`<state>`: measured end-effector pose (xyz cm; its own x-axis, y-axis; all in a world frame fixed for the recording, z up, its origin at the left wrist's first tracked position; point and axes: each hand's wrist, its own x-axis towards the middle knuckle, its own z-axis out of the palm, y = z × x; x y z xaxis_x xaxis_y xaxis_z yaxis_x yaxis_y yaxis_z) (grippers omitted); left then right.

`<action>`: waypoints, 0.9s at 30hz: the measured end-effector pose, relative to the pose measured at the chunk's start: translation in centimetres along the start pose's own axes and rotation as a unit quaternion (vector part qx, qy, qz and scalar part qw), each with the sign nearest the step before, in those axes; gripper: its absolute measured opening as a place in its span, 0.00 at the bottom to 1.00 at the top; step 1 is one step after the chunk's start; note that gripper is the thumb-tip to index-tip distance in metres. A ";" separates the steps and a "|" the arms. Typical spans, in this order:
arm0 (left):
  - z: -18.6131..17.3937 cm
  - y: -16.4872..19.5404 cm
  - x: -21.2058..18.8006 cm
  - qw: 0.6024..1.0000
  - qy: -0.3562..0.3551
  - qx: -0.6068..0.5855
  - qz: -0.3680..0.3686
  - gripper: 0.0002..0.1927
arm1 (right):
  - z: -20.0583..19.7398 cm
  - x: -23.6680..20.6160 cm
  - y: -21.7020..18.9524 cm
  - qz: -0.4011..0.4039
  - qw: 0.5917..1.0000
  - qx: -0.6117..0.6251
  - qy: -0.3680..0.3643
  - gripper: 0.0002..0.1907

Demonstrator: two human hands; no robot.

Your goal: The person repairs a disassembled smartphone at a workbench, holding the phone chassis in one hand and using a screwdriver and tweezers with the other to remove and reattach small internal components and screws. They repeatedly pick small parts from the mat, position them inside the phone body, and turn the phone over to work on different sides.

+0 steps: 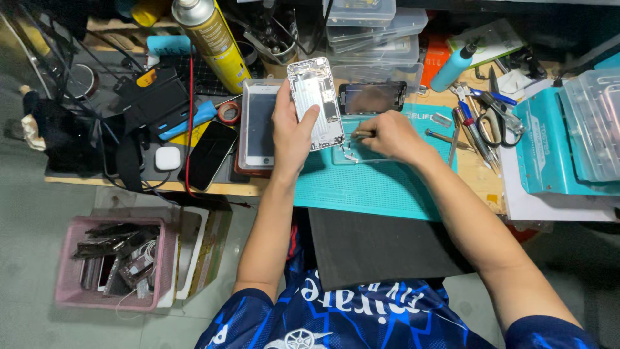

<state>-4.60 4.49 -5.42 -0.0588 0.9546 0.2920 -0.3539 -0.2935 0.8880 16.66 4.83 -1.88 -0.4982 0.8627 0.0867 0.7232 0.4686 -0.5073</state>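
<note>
Two bare hands work over the teal mat at the tabletop's near edge. The left hand is closed around an opened phone body, thumb laid across its exposed insides and fingers behind, holding it upright above the mat's left end. The right hand is pinched shut on a thin tool, its tip down by a small clear tray on the mat.

That phone body looks light and stiff, a thin metal shell, but fragile inside: bare boards and cables face the thumb. Holding it by the long side edges seems safest, and the smooth metal may slip.

Stacked clear plastic boxes stand at the far edge; what they hold I cannot tell. More clear lidded boxes sit toward the right edge. On the floor to the left, a pink basket holds a jumble of old phone parts and cables. Scissors and tweezers lie just right of the mat.
</note>
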 end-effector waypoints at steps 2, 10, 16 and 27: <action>-0.1 0.2 -0.2 1.000 0.001 -0.003 0.001 0.34 | 0.3 0.2 -0.7 0.003 1.000 -0.025 -0.015 0.11; -1.0 1.0 -0.8 1.000 -0.005 -0.006 0.019 0.34 | 0.3 0.6 -1.1 0.010 0.995 -0.038 -0.089 0.09; -0.2 1.9 -0.6 0.996 0.030 0.080 0.040 0.36 | -0.2 -0.6 -0.4 -0.014 0.997 -0.049 -0.061 0.11; 5.9 1.0 -0.3 0.983 -0.092 0.157 0.017 0.09 | -7.9 -5.6 1.4 0.003 0.957 0.233 0.173 0.06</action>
<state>0.59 3.57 -2.53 0.1150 0.9267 0.3577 -0.0483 -0.3545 0.9338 24.20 2.18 3.75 -0.2479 0.9140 0.3213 0.3933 0.3980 -0.8288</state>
